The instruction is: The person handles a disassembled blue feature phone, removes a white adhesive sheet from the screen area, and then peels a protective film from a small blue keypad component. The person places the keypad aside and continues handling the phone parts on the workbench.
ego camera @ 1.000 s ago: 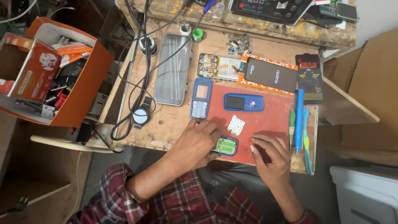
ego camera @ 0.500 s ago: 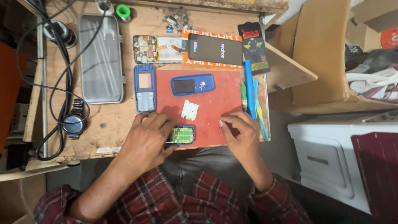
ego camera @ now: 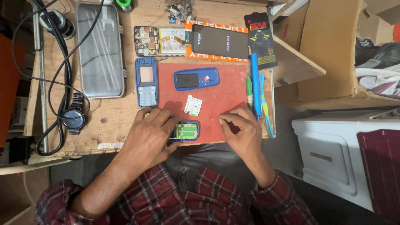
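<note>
- Looking down from the head camera, the left hand (ego camera: 150, 135) clamps a small blue phone body (ego camera: 184, 131) at the near edge of the red work mat (ego camera: 221, 114); its exposed green circuit board faces up, so the grip seems meant to steady it flat.
- The right hand (ego camera: 241, 131) rests on the mat just beside that body, fingertips (ego camera: 223, 121) pinched together; whether something tiny sits between them I cannot tell.
- A white keypad membrane (ego camera: 193, 105) lies loose on the mat between the hands and a blue rear housing (ego camera: 196, 79), apart from both, as if laid out in order.
- A blue front cover (ego camera: 146, 82) sits off the mat's left edge on the wooden bench (ego camera: 112, 121), beside a grey tray (ego camera: 100, 50).
- Blue and green tools (ego camera: 255, 85) lie along the mat's right edge, near the right hand for easy reach.
- Farther back rest a dark smartphone (ego camera: 220, 41) and an opened phone board (ego camera: 160, 41); a wristwatch (ego camera: 75, 114) sits among black cables at left.
</note>
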